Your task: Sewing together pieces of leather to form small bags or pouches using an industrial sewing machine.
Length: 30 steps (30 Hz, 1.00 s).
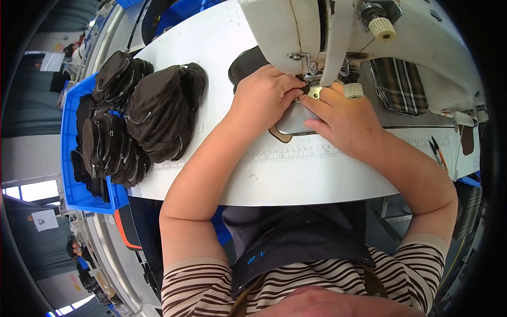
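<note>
At the white sewing machine [274, 26], my left hand [261, 98] is closed in a pinch on dark fabric [243, 66] beside the presser foot, its fingertips partly hiding what they grip. My right hand [343, 119] lies over the metal machine bed [290, 121], thumb stretched apart, index fingertip touching the work by the needle. The other fingers are bent near a brass-coloured plate [316, 93]. A brown and tan plaid fabric piece [398, 84] lies right of the needle area.
Piles of dark brown bags [163, 113] sit at the left, some in a blue crate [68, 137]. The white table [264, 185] has a printed scale along it. Thin tools [439, 156] lie at the right. Other people [76, 248] appear at the far left.
</note>
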Each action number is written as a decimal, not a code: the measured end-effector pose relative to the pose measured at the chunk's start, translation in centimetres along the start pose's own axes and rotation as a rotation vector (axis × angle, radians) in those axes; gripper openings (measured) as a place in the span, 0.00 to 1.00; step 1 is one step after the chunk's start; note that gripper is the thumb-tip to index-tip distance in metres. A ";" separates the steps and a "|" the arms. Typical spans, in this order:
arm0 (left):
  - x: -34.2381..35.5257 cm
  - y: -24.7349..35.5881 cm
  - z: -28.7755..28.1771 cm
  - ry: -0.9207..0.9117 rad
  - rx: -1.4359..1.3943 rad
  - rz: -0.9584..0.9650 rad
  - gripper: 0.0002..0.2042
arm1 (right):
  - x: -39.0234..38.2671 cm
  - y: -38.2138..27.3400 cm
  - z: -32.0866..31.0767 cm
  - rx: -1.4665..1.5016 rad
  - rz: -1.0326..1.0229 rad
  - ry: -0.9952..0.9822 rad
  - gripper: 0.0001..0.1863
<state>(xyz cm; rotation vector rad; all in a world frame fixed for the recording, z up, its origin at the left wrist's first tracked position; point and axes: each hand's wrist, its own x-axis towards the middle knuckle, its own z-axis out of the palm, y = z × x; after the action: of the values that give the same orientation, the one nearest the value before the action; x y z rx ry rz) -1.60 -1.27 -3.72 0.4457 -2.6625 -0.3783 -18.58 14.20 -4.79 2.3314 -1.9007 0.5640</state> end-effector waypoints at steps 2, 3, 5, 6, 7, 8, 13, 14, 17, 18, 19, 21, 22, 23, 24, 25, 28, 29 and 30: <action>0.0 0.1 0.1 0.015 -0.008 -0.006 0.07 | 0.0 0.1 0.0 0.002 0.003 -0.003 0.24; 0.0 0.0 -0.1 0.015 -0.009 -0.006 0.07 | 0.0 0.1 0.0 -0.004 0.001 0.006 0.24; 0.0 -0.4 -0.9 -0.041 -0.101 0.002 0.08 | -0.1 0.3 0.1 -0.011 0.001 0.014 0.24; 0.0 -0.5 -1.3 -0.042 -0.100 0.002 0.08 | -0.1 0.3 0.1 0.002 -0.003 0.018 0.25; 0.0 -0.6 -1.6 -0.071 -0.117 0.010 0.09 | -0.1 0.3 0.1 0.015 -0.007 0.022 0.26; 0.1 -0.7 -1.9 -0.099 -0.134 0.018 0.10 | -0.1 0.2 0.1 0.016 -0.007 0.023 0.26; 0.5 -0.6 -1.9 -0.155 -0.136 -0.014 0.11 | 0.0 -0.2 -0.1 0.030 0.002 -0.017 0.29; 0.6 -0.6 -1.8 -0.153 -0.112 -0.015 0.10 | 0.0 -0.2 0.0 0.030 0.003 -0.020 0.29; 0.7 -0.7 -1.5 -0.135 -0.091 -0.033 0.08 | 0.2 -0.2 0.2 0.009 -0.036 0.057 0.26; 0.7 -0.7 -1.4 -0.134 -0.091 -0.034 0.08 | 0.3 -0.2 0.2 0.017 -0.039 0.060 0.26; 0.6 -0.8 -1.3 -0.121 -0.103 -0.040 0.08 | 0.3 -0.2 0.2 0.026 -0.042 0.063 0.26; 0.5 -0.9 -1.1 -0.107 -0.114 -0.047 0.07 | 0.3 -0.2 0.4 0.027 -0.039 0.064 0.25; 0.5 -0.9 -1.0 -0.102 -0.120 -0.065 0.07 | 0.3 -0.2 0.4 0.029 -0.034 0.065 0.25; 0.4 -0.9 -0.9 -0.096 -0.126 -0.082 0.06 | 0.3 -0.2 0.4 0.031 -0.036 0.066 0.25; 0.4 -0.8 -0.8 -0.096 -0.124 -0.084 0.06 | 0.3 -0.2 0.4 0.034 -0.034 0.060 0.25; 0.4 -0.7 -0.8 -0.092 -0.120 -0.088 0.06 | 0.3 -0.2 0.5 0.036 -0.033 0.054 0.25; 0.4 -0.3 -0.8 -0.084 -0.103 -0.089 0.06 | 0.2 -0.1 0.4 0.052 -0.019 0.043 0.26; 0.4 -0.2 -0.8 -0.081 -0.093 -0.084 0.06 | 0.2 0.0 0.4 0.054 -0.021 0.043 0.26; 0.4 -0.2 -0.8 -0.083 -0.089 -0.087 0.06 | 0.2 0.0 0.4 0.059 -0.021 0.048 0.26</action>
<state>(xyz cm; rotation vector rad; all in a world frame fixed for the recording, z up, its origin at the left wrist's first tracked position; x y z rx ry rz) -1.53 -1.79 -2.95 0.5299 -2.6990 -0.5507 -18.42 13.88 -5.09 2.3477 -1.8617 0.6769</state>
